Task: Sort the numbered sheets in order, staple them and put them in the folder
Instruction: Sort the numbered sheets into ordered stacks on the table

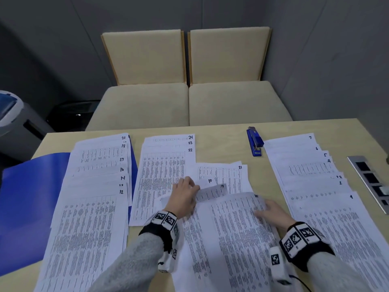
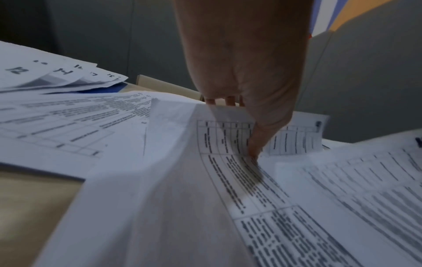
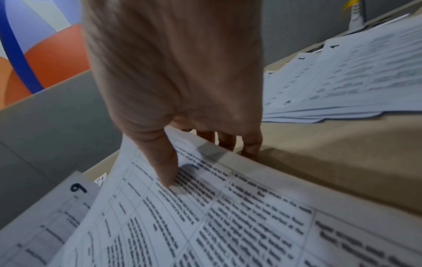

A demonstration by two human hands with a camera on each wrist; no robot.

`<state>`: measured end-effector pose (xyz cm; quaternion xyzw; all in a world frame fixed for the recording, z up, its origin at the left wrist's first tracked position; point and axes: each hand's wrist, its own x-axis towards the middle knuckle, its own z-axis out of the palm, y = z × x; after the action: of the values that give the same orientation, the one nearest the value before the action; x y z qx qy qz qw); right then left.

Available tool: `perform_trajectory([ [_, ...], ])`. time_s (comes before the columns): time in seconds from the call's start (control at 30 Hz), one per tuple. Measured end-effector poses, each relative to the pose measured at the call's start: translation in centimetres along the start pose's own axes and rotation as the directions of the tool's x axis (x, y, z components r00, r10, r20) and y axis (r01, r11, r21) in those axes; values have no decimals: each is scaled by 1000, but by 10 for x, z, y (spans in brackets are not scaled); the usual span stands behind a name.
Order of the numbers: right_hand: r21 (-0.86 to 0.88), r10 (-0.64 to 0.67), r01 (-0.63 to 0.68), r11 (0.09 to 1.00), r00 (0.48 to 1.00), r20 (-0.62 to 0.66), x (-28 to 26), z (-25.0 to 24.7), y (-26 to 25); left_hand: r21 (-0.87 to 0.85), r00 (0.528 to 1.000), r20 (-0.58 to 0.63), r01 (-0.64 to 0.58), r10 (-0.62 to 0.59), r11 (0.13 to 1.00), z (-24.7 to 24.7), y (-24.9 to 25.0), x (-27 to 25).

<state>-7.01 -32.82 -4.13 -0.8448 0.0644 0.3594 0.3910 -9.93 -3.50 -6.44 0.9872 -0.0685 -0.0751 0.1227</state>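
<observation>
Numbered printed sheets lie in fans on a wooden table (image 1: 223, 144). The left fan (image 1: 92, 207), sheets 12 to 20, rests on the open blue folder (image 1: 27, 197). Sheets 22 to 24 (image 1: 166, 165) and 21 (image 1: 231, 173) lie in the middle, and sheets 1 to 7 (image 1: 320, 186) on the right. My left hand (image 1: 192, 186) (image 2: 239, 126) pinches the top edge of sheet 9 (image 1: 212, 192) (image 3: 77, 198), thumb on top. My right hand (image 1: 265, 209) (image 3: 200, 159) pinches the right edge of the front sheet (image 1: 235, 239), whose blurred number looks like 15. A blue stapler (image 1: 255, 142) lies behind.
Sheet 10 (image 1: 207, 181) peeks out behind sheet 9. A metal socket strip (image 1: 370, 182) is set into the table at the right edge. Two beige seats (image 1: 189, 102) stand beyond the far edge, and a grey and blue machine (image 1: 12, 114) stands at the left.
</observation>
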Motion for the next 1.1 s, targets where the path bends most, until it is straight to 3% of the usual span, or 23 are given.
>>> perform_trajectory([
  [0.13,30,-21,20,999,1000,6,-3,2,-2,20,997,-28,-71,71,997,5,2,-8],
  [0.33,-12,-23,23,1000,1000,-20,0,6,-3,18,988,139,71,-73,997,-6,5,-4],
  [0.53,-53,-7,3,999,998,-67,8,9,-6,65,995,72,59,-64,996,-13,7,2],
  [0.77,-40,-21,17,999,996,-85,12,13,-16,-126,995,-90,21,-33,992,-14,7,4],
  [0.87,-39,-17,14,999,998,-68,10,16,-17,-294,981,-140,86,-132,952,-17,7,6],
  [1.0,-56,-12,8,998,997,-77,10,17,-17,-520,925,-144,231,-351,822,-15,3,10],
  [1.1,-69,-26,21,997,997,-69,10,18,-22,-550,922,-125,243,-367,799,-13,3,13],
])
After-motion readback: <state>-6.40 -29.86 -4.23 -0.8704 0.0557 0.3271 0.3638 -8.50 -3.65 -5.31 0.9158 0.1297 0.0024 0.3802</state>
